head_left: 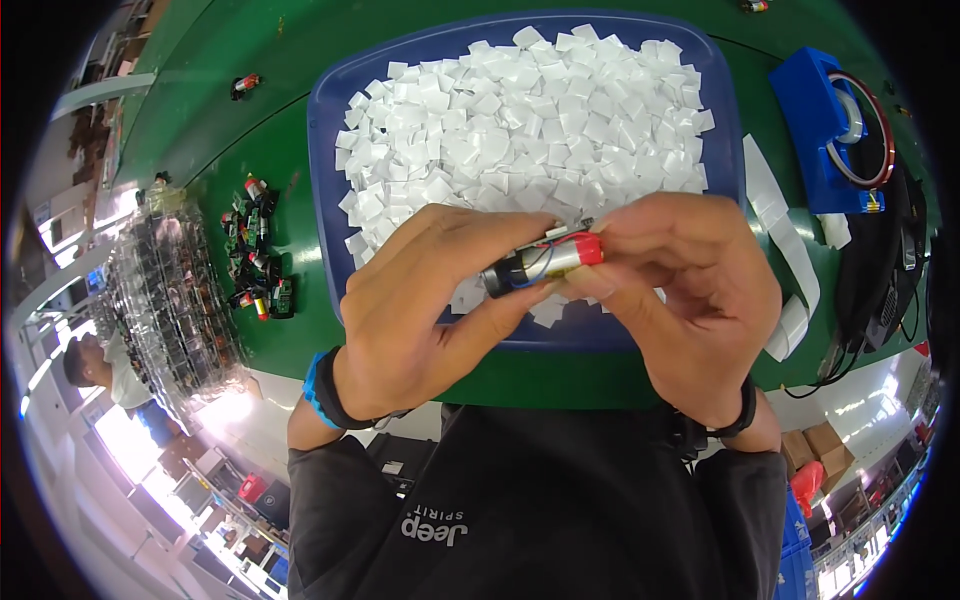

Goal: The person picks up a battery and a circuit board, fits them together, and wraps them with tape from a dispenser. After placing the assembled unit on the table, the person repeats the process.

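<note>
Between my two hands, over the near part of a blue tray (322,185), is a small cylindrical battery (550,263). It has a silver middle, a black left end and a red right end, with thin wires and a small board along its upper side. My left hand (420,290) pinches it near the black end. The fingers of my right hand (690,290) close on the red end and the board's edge. A heap of small white square pieces (530,130) fills the tray behind and below my hands.
Left of the tray lie several battery-and-board assemblies (258,245), beside a stack of clear plastic trays (175,290) holding more parts. A blue tape dispenser (815,130), a white strip (785,235) and a black bag (885,260) are on the right. The table (290,170) is green.
</note>
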`<control>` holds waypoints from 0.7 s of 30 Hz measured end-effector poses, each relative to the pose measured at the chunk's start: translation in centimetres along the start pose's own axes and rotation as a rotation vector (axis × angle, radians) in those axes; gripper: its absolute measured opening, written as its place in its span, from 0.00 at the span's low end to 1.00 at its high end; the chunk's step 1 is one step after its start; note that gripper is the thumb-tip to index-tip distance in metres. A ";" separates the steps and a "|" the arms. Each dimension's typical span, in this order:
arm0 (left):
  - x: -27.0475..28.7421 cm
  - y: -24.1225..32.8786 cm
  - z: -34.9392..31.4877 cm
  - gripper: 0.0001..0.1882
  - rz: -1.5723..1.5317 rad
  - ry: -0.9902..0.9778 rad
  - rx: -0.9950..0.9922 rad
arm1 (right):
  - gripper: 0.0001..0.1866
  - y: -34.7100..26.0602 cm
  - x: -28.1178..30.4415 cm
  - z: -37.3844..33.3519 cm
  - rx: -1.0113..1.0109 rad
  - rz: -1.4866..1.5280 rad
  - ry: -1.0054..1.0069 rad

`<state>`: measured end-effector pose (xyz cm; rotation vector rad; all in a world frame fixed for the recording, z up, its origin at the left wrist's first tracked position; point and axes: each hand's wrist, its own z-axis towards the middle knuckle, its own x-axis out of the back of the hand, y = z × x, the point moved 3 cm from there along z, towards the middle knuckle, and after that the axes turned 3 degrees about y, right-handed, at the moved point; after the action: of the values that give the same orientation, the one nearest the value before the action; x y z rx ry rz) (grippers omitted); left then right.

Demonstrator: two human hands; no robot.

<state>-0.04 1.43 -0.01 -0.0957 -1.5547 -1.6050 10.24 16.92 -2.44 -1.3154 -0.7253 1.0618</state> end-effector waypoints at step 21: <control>10.7 -12.1 8.6 0.20 -0.141 0.010 0.615 | 0.13 -0.5 -1.0 -0.1 -0.217 -0.096 -0.020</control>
<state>-18.32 1.12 -1.14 0.3618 -2.0115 -1.1586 10.02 16.01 -1.82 -1.4401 -0.9300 0.9398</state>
